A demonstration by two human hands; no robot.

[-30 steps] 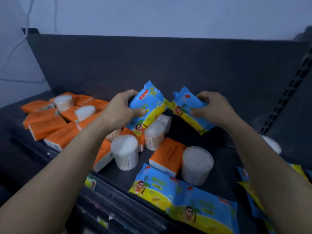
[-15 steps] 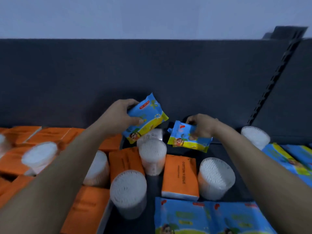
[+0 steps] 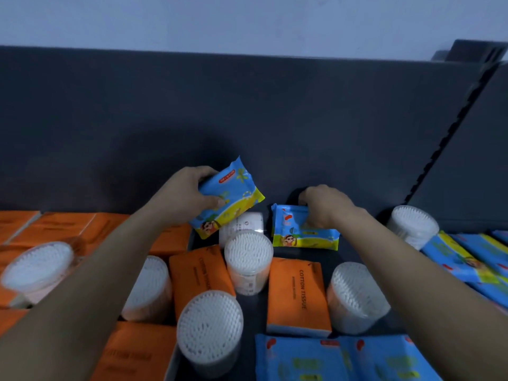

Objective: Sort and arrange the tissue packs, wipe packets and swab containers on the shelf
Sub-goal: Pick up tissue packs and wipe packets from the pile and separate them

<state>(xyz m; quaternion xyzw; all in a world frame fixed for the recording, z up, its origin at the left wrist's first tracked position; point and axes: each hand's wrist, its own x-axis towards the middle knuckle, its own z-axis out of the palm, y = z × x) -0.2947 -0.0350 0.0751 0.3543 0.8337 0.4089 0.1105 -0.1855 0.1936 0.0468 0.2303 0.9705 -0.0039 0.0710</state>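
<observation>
Sorting wipes: left hand (image 3: pixel 181 193) holds one wipe packet (image 3: pixel 233 199) aloft; right hand (image 3: pixel 327 207) holds a second packet (image 3: pixel 297 235) against the shelf (image 3: pixel 354 253) beneath its grip. Next, probably release there.

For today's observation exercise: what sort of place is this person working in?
Probably a shop or stockroom: dark shelving with a slotted upright, stocked with many identical orange tissue packs, swab containers and blue wipe packets.

Wipe packets (image 3: pixel 229 198) — blue over yellow, cartoon print; tissue packs (image 3: pixel 299 294) plain orange; swab containers (image 3: pixel 248 250) white.
</observation>
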